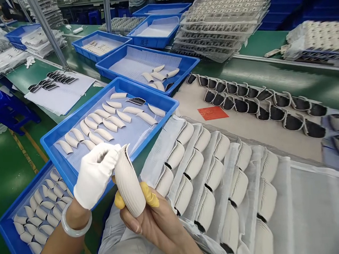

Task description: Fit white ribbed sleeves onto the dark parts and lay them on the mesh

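A cream, ribbed, curved shell piece (pixel 129 187) with a dark inner edge stands nearly upright in front of me. My right hand (pixel 154 218), with yellow finger covers on some fingertips, grips its lower part from both sides. At its top edge, the white-gloved fingers of my left hand (pixel 97 173) pinch the rim. Just beyond my hands sits a blue tray (pixel 167 103) with rows of similar pieces on a pale liner. To the right, more pieces rest in a sheet-lined pack (pixel 311 209), slotted between pale strips.
Lower left is another blue tray (pixel 7 226) of pieces. Shells showing dark insides line the bench at right, near a red paper (pixel 213 113). Stacked clear plastic trays (pixel 220 25) stand behind. A blue stool (pixel 8 108) is at left, and a metal post (pixel 47 31) rises nearby.
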Available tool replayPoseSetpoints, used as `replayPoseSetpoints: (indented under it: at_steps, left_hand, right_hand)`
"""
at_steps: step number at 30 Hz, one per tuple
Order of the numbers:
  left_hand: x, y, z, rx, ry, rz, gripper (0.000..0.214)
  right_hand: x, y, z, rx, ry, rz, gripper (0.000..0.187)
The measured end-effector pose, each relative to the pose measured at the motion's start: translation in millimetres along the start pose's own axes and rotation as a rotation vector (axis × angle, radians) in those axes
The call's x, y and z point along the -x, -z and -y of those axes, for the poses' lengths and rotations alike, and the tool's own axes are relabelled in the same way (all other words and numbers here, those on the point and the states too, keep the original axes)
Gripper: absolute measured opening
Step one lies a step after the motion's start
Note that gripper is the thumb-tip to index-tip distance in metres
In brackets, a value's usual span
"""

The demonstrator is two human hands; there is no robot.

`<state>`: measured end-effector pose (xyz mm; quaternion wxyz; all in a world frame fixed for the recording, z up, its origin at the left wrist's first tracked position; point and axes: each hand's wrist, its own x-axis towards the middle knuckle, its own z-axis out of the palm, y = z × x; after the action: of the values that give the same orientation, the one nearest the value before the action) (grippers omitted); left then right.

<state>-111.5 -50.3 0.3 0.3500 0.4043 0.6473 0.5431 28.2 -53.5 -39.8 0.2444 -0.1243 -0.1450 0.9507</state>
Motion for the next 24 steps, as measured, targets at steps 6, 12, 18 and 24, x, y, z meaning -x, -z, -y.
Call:
replayPoseSetpoints:
  at_steps: [6, 12, 18, 24]
  left_hand:
    - [-1, 2.9, -7, -0.095, 0.02, 0.138, 0.024]
    - [-1, 6.9, -10, -0.381, 0.092, 0.347, 0.052]
    - [-3, 0.7, -11, -0.332, 0.106, 0.117, 0.036]
    - [-4, 1.4, -10, -0.181, 0.093, 0.08, 0.03]
  right_hand:
    - [-5, 3, -5, -0.222, -0.048, 0.038, 0.033]
    - [-7, -1, -3, -0.455, -0.062, 0.033, 0.011]
    - [-9, -8, -4, -0.509, -0.078, 0.02, 0.019]
    - [-10, -10, -6, -0.427, -0.052, 0.009, 0.025]
